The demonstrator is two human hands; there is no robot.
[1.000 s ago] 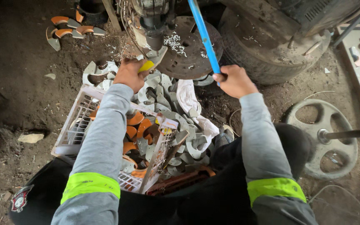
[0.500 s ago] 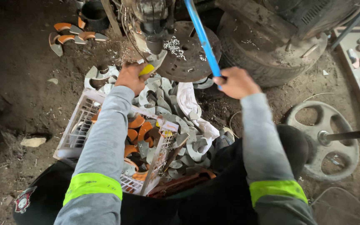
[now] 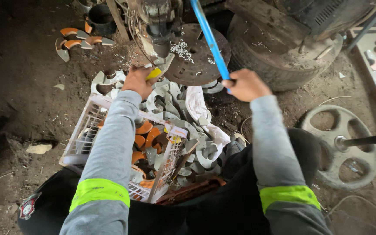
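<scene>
My left hand grips a curved metal piece with a yellow patch and holds it under the head of a drill press, at the edge of its round table. My right hand is closed around the blue lever handle of the press. Metal shavings lie on the round table. Both arms wear grey sleeves with yellow reflective bands.
A white plastic crate between my knees holds orange and grey curved metal pieces. More grey pieces and a white cloth lie piled beside it. A spoked wheel lies at right, a tyre behind, loose pieces at upper left.
The view has shifted slightly. My right hand has drawn the blue lever a little nearer. My left hand still keeps the piece under the press head.
</scene>
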